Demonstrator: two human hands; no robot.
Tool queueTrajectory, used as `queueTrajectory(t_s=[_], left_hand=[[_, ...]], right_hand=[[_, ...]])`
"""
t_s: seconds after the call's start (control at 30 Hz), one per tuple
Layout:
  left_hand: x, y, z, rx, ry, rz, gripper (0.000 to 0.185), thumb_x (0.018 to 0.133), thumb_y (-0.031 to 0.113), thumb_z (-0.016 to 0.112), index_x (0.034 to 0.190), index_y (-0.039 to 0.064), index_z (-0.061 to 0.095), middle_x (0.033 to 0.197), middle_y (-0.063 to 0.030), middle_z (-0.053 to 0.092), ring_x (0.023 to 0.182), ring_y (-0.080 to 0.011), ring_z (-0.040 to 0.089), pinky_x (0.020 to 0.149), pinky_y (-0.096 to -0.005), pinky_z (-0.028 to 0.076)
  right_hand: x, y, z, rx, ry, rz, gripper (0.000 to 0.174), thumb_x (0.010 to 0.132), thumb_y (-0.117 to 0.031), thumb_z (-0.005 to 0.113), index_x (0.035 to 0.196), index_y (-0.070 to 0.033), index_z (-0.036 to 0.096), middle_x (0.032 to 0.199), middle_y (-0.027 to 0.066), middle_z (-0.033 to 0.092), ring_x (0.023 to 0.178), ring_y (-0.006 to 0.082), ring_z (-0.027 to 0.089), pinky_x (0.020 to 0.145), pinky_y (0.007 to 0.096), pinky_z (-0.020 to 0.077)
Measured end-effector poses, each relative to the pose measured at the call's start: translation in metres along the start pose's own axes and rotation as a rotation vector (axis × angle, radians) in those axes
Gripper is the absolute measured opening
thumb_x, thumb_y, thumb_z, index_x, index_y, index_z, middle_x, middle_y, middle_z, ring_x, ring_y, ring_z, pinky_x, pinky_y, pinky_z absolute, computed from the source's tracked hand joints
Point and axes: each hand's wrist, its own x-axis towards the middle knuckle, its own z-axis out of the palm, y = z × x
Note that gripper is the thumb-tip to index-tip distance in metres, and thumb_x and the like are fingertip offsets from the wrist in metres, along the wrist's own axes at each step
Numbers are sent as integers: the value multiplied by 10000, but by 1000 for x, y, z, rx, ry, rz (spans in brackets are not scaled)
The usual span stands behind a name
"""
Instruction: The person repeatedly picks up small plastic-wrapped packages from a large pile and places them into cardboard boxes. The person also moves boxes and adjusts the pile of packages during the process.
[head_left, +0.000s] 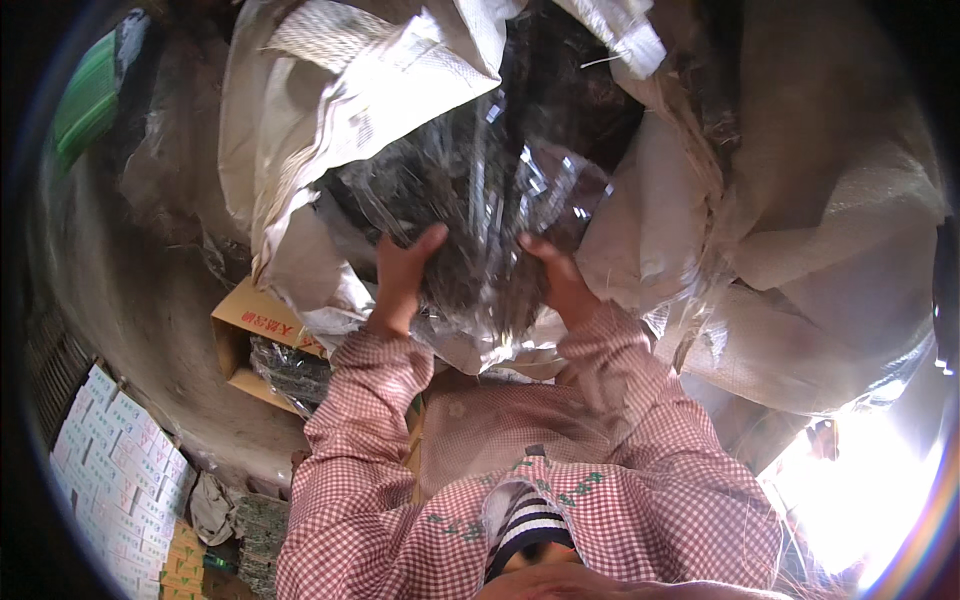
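Note:
A clear plastic bag (480, 225) with dark contents, blurred and glinting, lies between my hands at the mouth of a large white woven sack (420, 90). At its left side is my left hand (405, 274), thumb raised and the other fingers hidden beneath or behind the plastic. My right hand (559, 277) is at the right side of the same bag, its fingers mostly hidden too. Both hands press on or hold the bag from its two sides. The sack's rim stands around the bag, folded outward at the left.
An open cardboard box (255, 315) holding a plastic-wrapped dark bundle (289, 367) sits left of my left forearm. More white sacks (810, 322) bulge at the right. Stacked white boxes (120, 465) stand at the lower left, and a green object (90, 97) at the upper left.

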Motion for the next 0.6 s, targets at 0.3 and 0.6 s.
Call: queueTrajectory(t_s=[0.3,0.6], left_hand=[[-169,32,36,-204,-107,187,570,736,77,842,1214,-12,545,1125,-94,655,992,-206,639,903,-338,513],[-312,83,-32,-354,127,354,637,703,80,863,1238,-17,531,1103,-68,646,1017,-182,611,948,-331,475]], right_hand=[[-182,14,-2,-146,205,-123,552,772,-165,721,1242,27,505,1060,146,648,928,290,661,820,443,573],[-267,39,94,-259,-164,22,612,773,-164,656,1330,-11,453,1240,127,578,1123,299,580,940,425,507]])
